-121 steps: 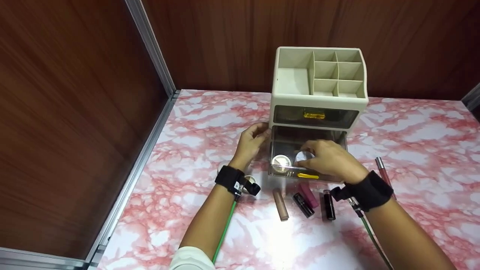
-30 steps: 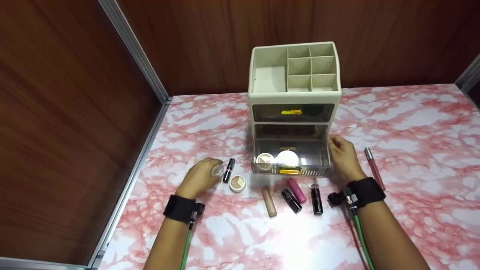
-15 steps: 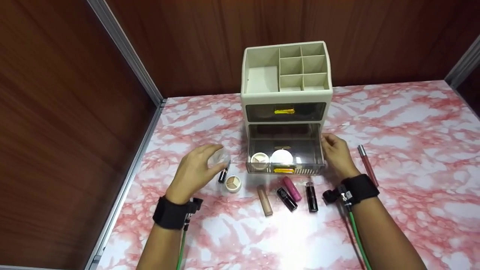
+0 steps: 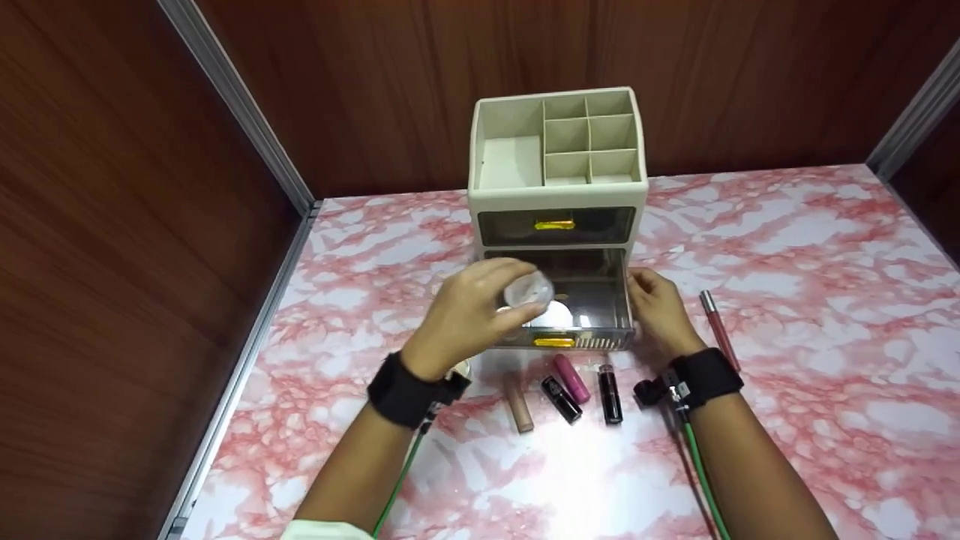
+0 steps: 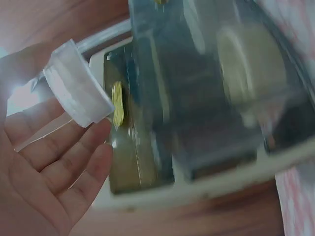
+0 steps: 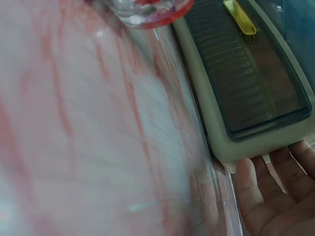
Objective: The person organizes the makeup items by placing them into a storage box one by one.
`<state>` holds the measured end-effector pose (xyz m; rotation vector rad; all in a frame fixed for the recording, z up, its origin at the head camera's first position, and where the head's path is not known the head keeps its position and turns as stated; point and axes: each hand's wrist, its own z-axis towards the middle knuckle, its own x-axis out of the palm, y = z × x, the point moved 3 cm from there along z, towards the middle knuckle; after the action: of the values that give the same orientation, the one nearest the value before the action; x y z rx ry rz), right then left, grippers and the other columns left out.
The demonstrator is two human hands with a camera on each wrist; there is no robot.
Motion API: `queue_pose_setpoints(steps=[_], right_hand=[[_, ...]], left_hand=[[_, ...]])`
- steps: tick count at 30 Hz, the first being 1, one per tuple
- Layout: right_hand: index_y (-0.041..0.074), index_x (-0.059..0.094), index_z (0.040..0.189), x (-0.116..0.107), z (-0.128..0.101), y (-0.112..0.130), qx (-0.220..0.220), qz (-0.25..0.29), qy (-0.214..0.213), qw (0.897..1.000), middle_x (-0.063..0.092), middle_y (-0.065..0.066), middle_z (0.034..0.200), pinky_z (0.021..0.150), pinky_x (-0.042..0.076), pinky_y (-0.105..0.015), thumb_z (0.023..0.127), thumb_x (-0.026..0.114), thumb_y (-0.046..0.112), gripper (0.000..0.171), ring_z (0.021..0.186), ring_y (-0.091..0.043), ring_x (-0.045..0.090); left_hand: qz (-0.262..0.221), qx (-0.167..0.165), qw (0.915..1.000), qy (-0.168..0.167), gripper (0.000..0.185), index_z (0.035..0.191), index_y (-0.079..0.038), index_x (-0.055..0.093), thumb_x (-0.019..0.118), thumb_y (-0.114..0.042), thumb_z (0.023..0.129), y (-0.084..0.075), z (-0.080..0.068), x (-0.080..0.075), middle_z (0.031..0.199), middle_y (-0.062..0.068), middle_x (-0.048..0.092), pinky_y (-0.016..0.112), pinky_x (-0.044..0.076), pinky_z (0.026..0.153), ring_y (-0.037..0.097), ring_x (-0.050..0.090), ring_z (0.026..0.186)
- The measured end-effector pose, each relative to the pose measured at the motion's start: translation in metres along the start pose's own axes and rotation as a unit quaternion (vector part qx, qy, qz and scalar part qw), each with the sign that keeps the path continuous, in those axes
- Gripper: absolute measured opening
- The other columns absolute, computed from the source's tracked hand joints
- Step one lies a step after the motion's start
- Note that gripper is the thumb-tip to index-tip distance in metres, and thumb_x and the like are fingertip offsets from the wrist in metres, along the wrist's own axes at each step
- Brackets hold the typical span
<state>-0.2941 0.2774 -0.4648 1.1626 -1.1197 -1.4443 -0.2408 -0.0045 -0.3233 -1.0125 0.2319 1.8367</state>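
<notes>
A cream cosmetics organizer [image 4: 559, 199] stands at the back with a see-through drawer [image 4: 596, 281] pulled out. Over that drawer's left part, my left hand [image 4: 469, 315] pinches a small clear round jar [image 4: 529, 292] between thumb and fingers. The left wrist view shows the jar [image 5: 76, 83] tilted, whitish and translucent. Inside the drawer lies a white round case [image 4: 555, 313]; the round palette beside it is mostly behind my left hand. My right hand [image 4: 664, 311] touches the organizer's right side, its fingertips [image 6: 246, 172] against the cream lower edge in the right wrist view.
In front of the drawer lie a beige tube [image 4: 517, 403], a black tube [image 4: 561, 399], a pink tube [image 4: 572, 379] and a black lipstick [image 4: 610, 394]. A red gloss tube [image 4: 720, 330] lies at right. My left wrist partly covers a round palette [image 4: 461, 369]. Wooden panels stand behind and left.
My right hand has left the drawer's inside for the organizer's right side. My left hand has lifted the clear jar from the table at left and carried it right, over the drawer.
</notes>
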Motion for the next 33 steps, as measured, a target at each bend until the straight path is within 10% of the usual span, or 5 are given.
queue_pose_setpoints(steps=[6,14,33], right_hand=[[-0.016,0.056,0.12,0.005,-0.014,0.033,0.0,-0.028,0.004,1.0,0.063,-0.016,0.102,0.073,0.051,-0.021,0.102,0.047,0.008,0.031,0.081,-0.007,0.06],[-0.015,0.056,0.121,0.002,-0.006,0.018,-0.007,-0.036,0.012,0.999,0.063,-0.019,0.107,0.072,0.052,-0.02,0.103,0.048,0.013,0.034,0.082,-0.007,0.06],[-0.007,0.059,0.122,0.001,0.002,-0.003,-0.002,-0.045,0.002,0.999,0.064,-0.015,0.107,0.074,0.049,-0.021,0.103,0.051,0.026,0.04,0.086,-0.01,0.059]], left_hand=[[0.003,0.008,0.9996,0.028,0.044,0.117,-0.008,0.068,0.071,-0.041,0.088,-0.011,0.017,0.028,0.117,0.005,0.067,0.024,0.044,0.095,0.016,0.061,0.108],[0.018,-0.036,0.9941,0.101,0.041,0.122,-0.012,0.066,0.071,-0.034,0.088,-0.024,0.033,0.06,0.12,0.002,0.065,0.026,0.047,0.092,0.015,0.06,0.108],[-0.02,-0.186,0.9488,0.254,0.038,0.117,-0.024,0.07,0.075,-0.035,0.081,-0.021,0.053,0.101,0.108,-0.009,0.068,0.029,0.048,0.072,0.01,0.061,0.085]])
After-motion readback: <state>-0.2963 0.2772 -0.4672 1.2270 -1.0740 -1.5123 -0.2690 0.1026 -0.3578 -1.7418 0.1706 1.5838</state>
